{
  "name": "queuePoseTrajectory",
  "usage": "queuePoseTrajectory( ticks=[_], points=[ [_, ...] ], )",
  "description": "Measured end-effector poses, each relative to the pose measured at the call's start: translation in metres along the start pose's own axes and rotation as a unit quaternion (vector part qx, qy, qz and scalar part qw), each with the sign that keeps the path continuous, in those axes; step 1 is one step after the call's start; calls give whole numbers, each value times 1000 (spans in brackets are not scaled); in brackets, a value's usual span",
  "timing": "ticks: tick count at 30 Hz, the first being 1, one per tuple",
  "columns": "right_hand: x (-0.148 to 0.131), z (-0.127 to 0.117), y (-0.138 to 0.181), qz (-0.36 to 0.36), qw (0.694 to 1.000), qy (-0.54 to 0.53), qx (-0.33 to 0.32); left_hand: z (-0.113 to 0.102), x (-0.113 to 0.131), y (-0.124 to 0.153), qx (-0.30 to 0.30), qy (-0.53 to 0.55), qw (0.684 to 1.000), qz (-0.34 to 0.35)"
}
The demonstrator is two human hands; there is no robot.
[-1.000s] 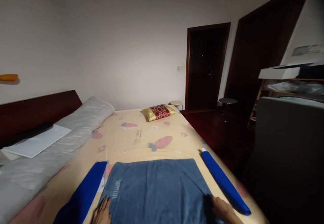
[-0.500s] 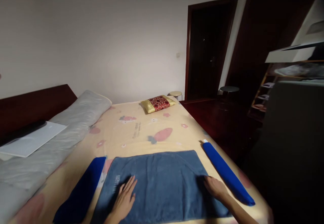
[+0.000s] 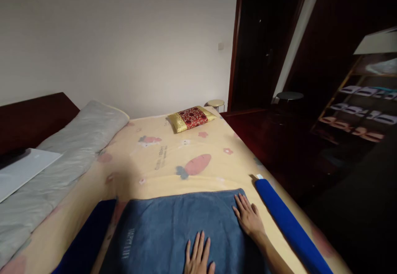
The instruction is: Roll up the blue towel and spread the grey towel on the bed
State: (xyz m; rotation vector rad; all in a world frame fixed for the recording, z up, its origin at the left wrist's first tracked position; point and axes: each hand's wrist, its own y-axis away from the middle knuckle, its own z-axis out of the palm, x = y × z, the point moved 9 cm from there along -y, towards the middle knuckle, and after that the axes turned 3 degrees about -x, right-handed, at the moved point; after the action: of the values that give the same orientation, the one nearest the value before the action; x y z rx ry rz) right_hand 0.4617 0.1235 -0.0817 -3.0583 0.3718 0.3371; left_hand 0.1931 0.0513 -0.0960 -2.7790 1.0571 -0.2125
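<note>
Grey-blue towel (image 3: 173,232) lies flat on the yellow sheet (image 3: 173,162) between two blue rolls (image 3: 288,224), left hand (image 3: 198,257) and right hand (image 3: 248,218) both pressed on it, palms down, fingers spread, gripping nothing.

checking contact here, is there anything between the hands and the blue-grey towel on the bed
Nothing visible. The left hand and the right hand both lie flat, palms down, directly on the blue-grey towel.
</note>
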Motion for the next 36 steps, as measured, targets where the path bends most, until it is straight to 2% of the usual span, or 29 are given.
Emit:
queuePoseTrajectory(
  ticks=[4, 8, 10, 13, 16, 19, 21, 23, 25, 27, 29, 30, 33, 36],
  points=[
    [15, -6, -15, 25, 999, 7, 18, 5, -3, 8, 15, -21, 1000, -2],
    [28, -28, -33, 86, 994, -13, 73, 10, -4, 13, 49, -26, 998, -10],
    [30, -38, -43, 105, 992, -3, 75, 15, -5, 15, 55, -25, 998, -12],
    [26, -47, -59, 98, 993, 23, 62, 22, -7, 17, 58, -20, 998, -15],
    [24, -54, -66, 93, 993, 33, 69, 30, -7, 19, 41, -11, 999, -10],
    [21, -58, -62, 98, 991, 40, 81, 41, -10, 25, -3, 0, 999, -47],
    [11, -60, -52, 93, 989, 32, 114, 44, -13, 27, -19, 10, 996, -83],
    [-11, -57, -38, 54, 988, 10, 142, 37, -9, 21, -16, 23, 996, -83],
    [-44, -43, -25, -29, 991, -24, 125, 19, -3, 3, -7, 39, 997, -66],
    [-76, -24, -14, -116, 989, -59, 72, -5, -5, -27, -6, 54, 997, -62],
    [-93, -9, -6, -161, 984, -76, 29, -27, -19, -61, -23, 58, 995, -73],
    [-91, -5, -5, -160, 984, -76, 19, -35, -30, -75, -35, 56, 995, -77],
    [-57, -5, -8, -94, 994, -50, 26, -48, -91, -96, -65, 20, 987, -148],
    [-13, -10, -11, -39, 998, -18, 42, -47, -144, -88, -94, -4, 980, -174]
  ],
)
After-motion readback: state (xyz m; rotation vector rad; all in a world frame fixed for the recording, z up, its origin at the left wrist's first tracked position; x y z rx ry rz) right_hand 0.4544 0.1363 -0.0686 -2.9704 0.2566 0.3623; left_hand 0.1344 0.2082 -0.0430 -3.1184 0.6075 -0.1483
